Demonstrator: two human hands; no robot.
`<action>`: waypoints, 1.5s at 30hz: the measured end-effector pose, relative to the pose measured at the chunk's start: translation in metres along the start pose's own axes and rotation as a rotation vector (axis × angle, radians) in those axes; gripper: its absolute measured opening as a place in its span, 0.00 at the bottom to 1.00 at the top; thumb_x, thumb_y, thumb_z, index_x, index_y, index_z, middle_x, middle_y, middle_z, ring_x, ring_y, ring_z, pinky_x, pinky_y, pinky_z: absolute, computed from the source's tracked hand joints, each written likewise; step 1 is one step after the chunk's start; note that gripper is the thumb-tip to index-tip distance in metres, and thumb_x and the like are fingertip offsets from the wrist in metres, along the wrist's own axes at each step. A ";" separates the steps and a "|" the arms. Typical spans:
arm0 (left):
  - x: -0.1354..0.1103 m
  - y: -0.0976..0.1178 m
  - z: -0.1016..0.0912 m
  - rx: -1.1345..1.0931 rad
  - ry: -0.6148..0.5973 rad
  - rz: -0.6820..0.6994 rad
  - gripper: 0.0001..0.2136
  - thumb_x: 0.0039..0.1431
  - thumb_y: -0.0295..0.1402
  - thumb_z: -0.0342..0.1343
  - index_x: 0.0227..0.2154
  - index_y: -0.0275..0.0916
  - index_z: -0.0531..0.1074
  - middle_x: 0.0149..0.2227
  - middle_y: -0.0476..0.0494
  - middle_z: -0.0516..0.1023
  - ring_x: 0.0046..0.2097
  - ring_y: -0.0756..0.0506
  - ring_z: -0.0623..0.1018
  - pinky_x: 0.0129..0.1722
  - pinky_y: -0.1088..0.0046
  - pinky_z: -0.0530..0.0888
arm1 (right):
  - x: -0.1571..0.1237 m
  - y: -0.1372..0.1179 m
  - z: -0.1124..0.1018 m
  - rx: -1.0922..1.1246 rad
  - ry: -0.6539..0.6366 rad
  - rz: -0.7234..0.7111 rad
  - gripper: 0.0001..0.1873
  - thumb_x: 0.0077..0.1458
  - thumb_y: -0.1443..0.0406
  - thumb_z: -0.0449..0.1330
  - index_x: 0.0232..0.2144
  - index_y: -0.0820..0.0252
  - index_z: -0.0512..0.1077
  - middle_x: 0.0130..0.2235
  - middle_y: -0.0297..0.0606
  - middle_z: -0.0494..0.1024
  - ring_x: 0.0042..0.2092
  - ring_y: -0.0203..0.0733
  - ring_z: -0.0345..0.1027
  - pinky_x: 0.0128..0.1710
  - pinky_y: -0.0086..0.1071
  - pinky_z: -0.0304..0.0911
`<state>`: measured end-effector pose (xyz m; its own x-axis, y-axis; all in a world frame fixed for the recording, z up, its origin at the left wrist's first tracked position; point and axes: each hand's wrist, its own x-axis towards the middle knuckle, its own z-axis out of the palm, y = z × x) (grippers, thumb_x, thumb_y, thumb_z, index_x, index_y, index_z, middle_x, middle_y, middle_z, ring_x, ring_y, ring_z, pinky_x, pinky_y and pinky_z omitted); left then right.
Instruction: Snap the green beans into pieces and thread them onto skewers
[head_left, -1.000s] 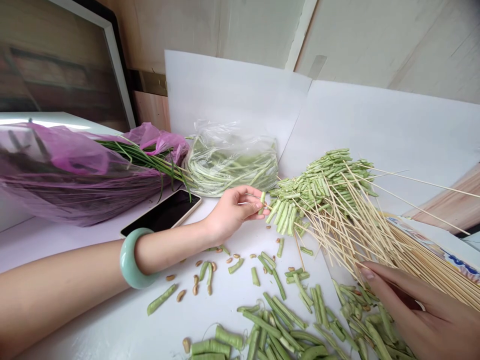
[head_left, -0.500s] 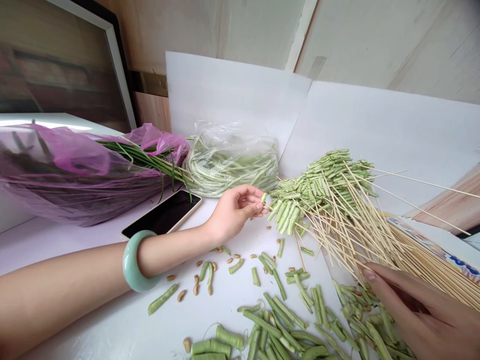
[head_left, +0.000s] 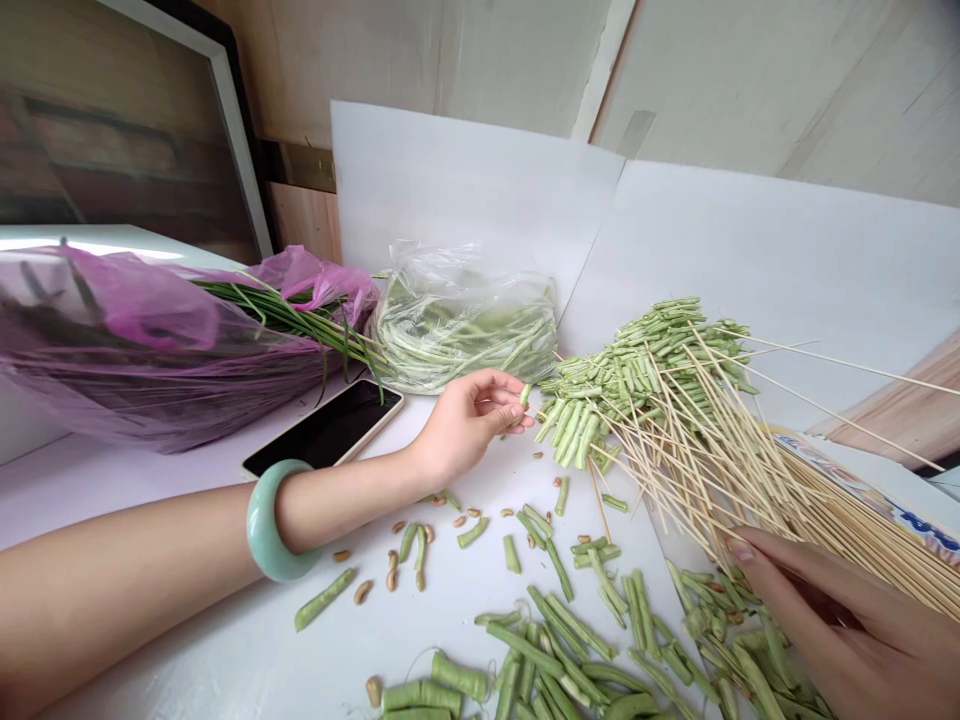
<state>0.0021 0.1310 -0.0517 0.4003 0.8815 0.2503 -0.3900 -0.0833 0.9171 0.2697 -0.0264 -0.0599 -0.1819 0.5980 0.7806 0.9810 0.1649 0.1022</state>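
Near the bench's right edge, a bundle of bamboo skewers [head_left: 697, 470] fans out, loaded with cut green beans [head_left: 622, 385] at the back-left end. Left hand [head_left: 469, 420] sits just beside those beans, thumb and fingertips pinched together on 1 short bean piece [head_left: 524, 396]. Jade bangle [head_left: 264, 522] on left wrist. Right hand [head_left: 847, 630] at bench's bottom-right corner, fingers [head_left: 780, 572] together and laid against the underside of the skewers; cannot tell if clamped. Loose bean pieces [head_left: 547, 640] lie scattered along the front edge of the bench [head_left: 225, 640], some under the right hand, with bean seeds [head_left: 363, 592] nearby. Back edge: clear bag of beans [head_left: 465, 335], purple bag [head_left: 150, 350] holding chives [head_left: 285, 320], phone [head_left: 322, 428] lying in front of it, near left hand.
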 end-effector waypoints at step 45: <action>-0.001 -0.001 -0.002 0.059 -0.028 0.043 0.09 0.47 0.25 0.65 0.31 0.33 0.72 0.27 0.46 0.78 0.30 0.48 0.79 0.35 0.71 0.75 | 0.009 -0.009 -0.005 0.063 0.025 -0.033 0.12 0.54 0.63 0.58 0.26 0.64 0.78 0.23 0.39 0.79 0.18 0.35 0.70 0.19 0.27 0.65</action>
<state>0.0007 0.1310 -0.0533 0.4072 0.8635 0.2976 -0.3579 -0.1489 0.9218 0.2595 -0.0267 -0.0511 -0.2118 0.5716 0.7927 0.9681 0.2336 0.0903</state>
